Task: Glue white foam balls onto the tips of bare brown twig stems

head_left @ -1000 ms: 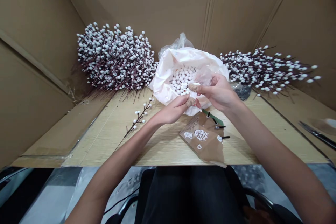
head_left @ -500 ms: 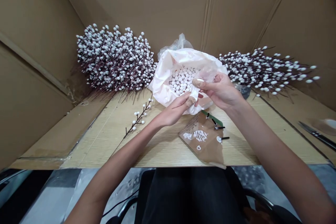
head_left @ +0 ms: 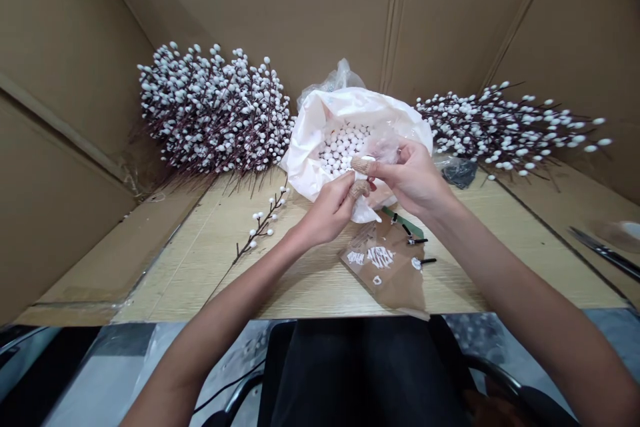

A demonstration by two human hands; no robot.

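Observation:
A white plastic bag (head_left: 313,177) stands at the middle of the table, its mouth spread wide over many small white foam berries (head_left: 346,147). At the bag's near rim, my left hand (head_left: 333,210) is closed, its taped thumb pressing on a bunched white fold. My right hand (head_left: 413,177) pinches the same fold from the right, also with a taped thumb. The fold looks like part of the bag, and the fingertips are partly hidden. Left of my hands, a brown stem with several white berries (head_left: 260,227) lies on the table.
Bundles of white-berried stems lie at the back left (head_left: 215,110) and back right (head_left: 505,130). A brown sheet (head_left: 395,287) with white smears and short black sticks lies in front of the bag. Scissors (head_left: 605,253) rest far right. Cardboard walls (head_left: 320,7) enclose the table.
Both hands have moved slightly left along the bag's near rim. The white fold is more bunched, and a white flap hangs lower under my left hand.

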